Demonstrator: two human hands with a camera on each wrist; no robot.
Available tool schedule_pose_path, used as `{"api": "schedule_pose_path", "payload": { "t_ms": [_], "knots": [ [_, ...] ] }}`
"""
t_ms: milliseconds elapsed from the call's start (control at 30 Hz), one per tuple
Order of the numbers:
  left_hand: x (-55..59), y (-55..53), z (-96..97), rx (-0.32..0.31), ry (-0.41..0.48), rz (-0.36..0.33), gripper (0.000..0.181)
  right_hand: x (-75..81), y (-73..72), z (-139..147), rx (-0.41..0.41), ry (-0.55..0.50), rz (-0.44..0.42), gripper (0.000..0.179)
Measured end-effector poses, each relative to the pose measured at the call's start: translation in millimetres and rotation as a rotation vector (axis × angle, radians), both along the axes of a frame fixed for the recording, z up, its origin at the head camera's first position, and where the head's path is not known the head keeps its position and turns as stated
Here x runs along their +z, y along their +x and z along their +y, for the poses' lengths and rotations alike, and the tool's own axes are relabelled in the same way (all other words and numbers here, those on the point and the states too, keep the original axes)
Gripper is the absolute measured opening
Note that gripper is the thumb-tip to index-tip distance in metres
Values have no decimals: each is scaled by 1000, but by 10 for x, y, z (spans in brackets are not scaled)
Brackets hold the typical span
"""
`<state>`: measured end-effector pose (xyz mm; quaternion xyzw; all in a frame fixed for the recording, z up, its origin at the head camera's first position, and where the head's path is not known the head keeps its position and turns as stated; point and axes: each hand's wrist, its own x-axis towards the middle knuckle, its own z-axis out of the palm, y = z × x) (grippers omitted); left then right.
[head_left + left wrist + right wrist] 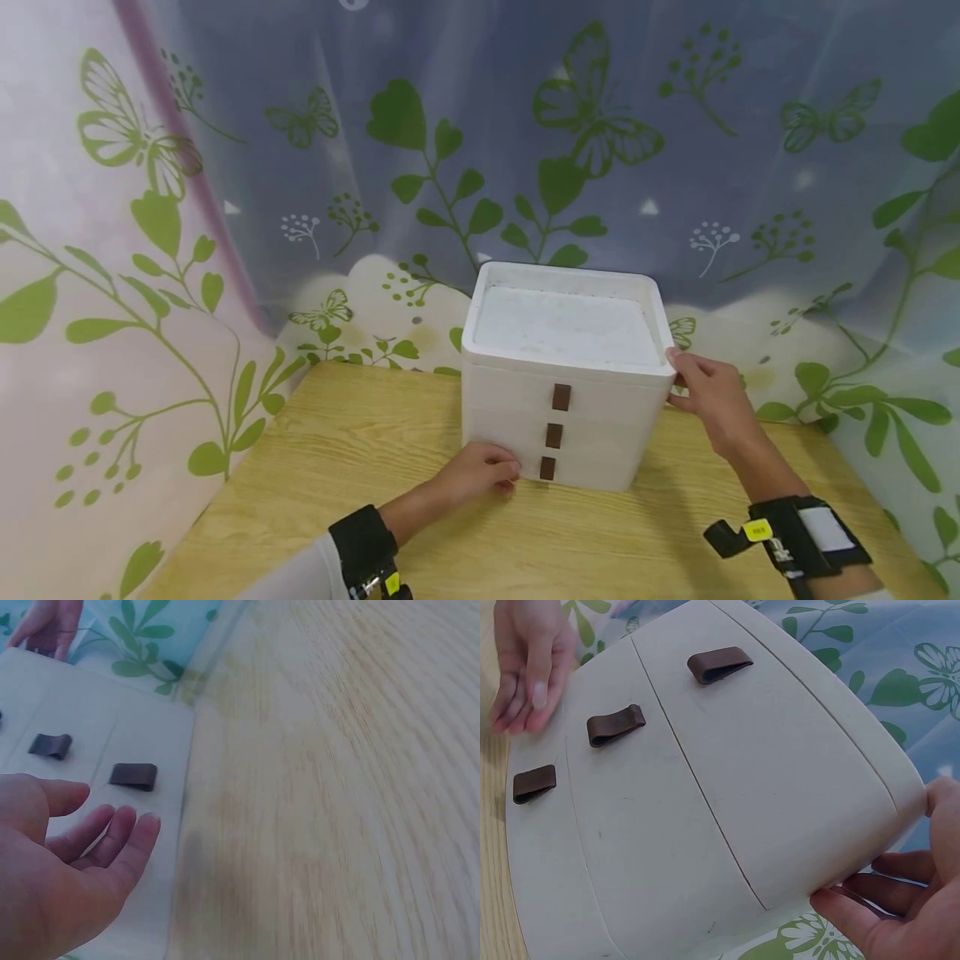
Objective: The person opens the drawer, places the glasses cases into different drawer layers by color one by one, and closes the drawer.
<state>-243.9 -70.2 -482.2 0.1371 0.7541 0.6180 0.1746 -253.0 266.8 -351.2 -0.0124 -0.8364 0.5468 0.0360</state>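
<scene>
A white storage box with three drawers point(558, 442) stands on the wooden table, a shallow tray-like recess in its top. Each drawer front bears a brown strap pull point(720, 664). My right hand point(708, 396) holds the box at its upper right corner, thumb at the top rim and fingers point(855, 915) against the side. My left hand point(480, 471) is by the lower left of the front, close to the bottom drawer's pull point(133, 776). Its fingers are loosely bent, with nothing between them and the thumb. All the drawers are closed.
The light wooden table point(360, 425) extends around the box on both sides and in front. Behind it hangs a curtain point(465, 200) printed with green leaves and butterflies, close to the box's back. Similar printed cloth borders the left and right.
</scene>
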Motion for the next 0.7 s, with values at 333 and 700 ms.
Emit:
{"api": "schedule_pose_path", "payload": {
  "t_ms": [333,700],
  "knots": [
    [249,55,-343,-37,-166,129,36,60,49,115,63,36,-5,81],
    [509,125,-699,-23,-314,366,31,98,232,209,69,74,1,80]
  ]
}}
